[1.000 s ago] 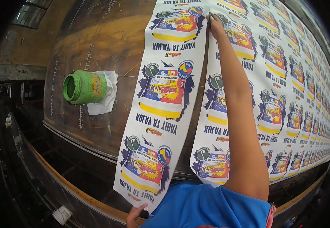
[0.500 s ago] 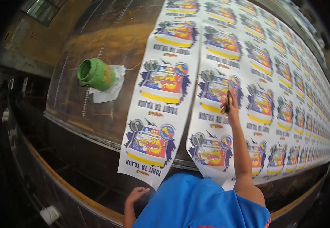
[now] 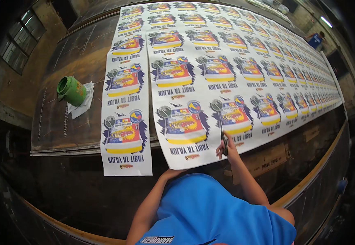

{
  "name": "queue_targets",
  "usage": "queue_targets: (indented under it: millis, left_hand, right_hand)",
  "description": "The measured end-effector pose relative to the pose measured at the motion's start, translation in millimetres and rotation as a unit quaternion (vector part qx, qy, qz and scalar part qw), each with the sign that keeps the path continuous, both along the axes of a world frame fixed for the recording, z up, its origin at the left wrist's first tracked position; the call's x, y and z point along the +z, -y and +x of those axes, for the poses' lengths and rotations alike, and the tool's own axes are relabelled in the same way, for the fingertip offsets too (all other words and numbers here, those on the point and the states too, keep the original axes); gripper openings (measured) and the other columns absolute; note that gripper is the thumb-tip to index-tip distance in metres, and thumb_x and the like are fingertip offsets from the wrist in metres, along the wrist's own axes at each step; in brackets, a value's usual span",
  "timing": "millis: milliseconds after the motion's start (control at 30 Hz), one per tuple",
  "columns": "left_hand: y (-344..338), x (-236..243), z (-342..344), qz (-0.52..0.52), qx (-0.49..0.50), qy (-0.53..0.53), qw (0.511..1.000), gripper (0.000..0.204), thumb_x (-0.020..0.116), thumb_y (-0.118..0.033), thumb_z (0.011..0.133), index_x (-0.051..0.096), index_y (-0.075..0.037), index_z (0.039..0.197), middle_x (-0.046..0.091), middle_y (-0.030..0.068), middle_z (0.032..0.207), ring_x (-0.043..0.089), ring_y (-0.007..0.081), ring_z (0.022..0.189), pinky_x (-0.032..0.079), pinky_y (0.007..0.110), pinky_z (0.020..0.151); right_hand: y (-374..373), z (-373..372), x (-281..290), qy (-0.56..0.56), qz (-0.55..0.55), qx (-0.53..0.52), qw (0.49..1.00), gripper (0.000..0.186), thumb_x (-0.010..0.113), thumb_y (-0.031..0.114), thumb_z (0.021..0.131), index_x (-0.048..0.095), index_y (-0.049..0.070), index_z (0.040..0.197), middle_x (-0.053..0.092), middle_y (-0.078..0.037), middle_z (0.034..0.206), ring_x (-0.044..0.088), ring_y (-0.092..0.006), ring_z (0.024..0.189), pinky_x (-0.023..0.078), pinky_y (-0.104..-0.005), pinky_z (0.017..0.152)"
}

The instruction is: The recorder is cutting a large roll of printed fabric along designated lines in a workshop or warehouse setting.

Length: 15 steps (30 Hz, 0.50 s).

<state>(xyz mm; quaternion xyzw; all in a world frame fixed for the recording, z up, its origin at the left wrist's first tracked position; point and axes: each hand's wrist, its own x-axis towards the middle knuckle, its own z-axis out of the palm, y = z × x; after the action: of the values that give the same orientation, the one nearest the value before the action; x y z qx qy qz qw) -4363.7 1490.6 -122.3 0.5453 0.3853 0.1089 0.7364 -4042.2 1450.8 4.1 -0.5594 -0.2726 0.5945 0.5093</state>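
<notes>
A large white sheet (image 3: 208,153), printed with repeated colourful designs, covers most of the table. At its near edge my right hand (image 3: 230,152) grips dark-handled scissors (image 3: 225,142), their blades pointing away from me over the print. My left hand (image 3: 171,174) touches the near left corner of this sheet; its fingers are hidden beneath the edge. To the left lies a narrow printed strip (image 3: 125,141), with a gap between it and the sheet along their near parts. Both pieces overhang the front of the table.
A green metal canister (image 3: 73,91) lies tilted on a white cloth (image 3: 82,107) on the brown tabletop (image 3: 48,124), left of the strip. Below the near edge is a cardboard box (image 3: 263,161). Another person in blue (image 3: 315,41) is at the far right.
My right hand, with the scissors, has come back toward the near edge. The left hand has moved from beside the strip to the sheet's corner. The view has shifted.
</notes>
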Motion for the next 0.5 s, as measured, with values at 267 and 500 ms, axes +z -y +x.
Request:
queue_targets:
  millis: [267, 500]
  left_hand:
    - [20.1, 33.6, 89.1, -0.046, 0.111, 0.032, 0.992, 0.067, 0.075, -0.036, 0.086, 0.047, 0.0, 0.135, 0.049, 0.0141, 0.136, 0.049, 0.0242, 0.123, 0.037, 0.034, 0.108]
    - [22.8, 39.4, 84.3, 0.071, 0.258, 0.054, 0.962, 0.033, 0.061, -0.033, 0.096, 0.068, -0.003, 0.11, 0.063, 0.008, 0.115, 0.056, 0.019, 0.109, 0.043, 0.032, 0.098]
  right_hand:
    - [192.8, -15.8, 3.0, -0.103, -0.108, 0.031, 0.988, 0.054, 0.044, 0.051, 0.1, 0.041, 0.01, 0.135, 0.066, -0.014, 0.077, 0.062, -0.0201, 0.057, 0.05, -0.0321, 0.057]
    - [159.4, -28.9, -3.9, -0.137, -0.123, 0.036, 0.982, 0.056, 0.046, 0.052, 0.099, 0.042, 0.009, 0.135, 0.063, -0.011, 0.074, 0.057, -0.0177, 0.055, 0.046, -0.0306, 0.055]
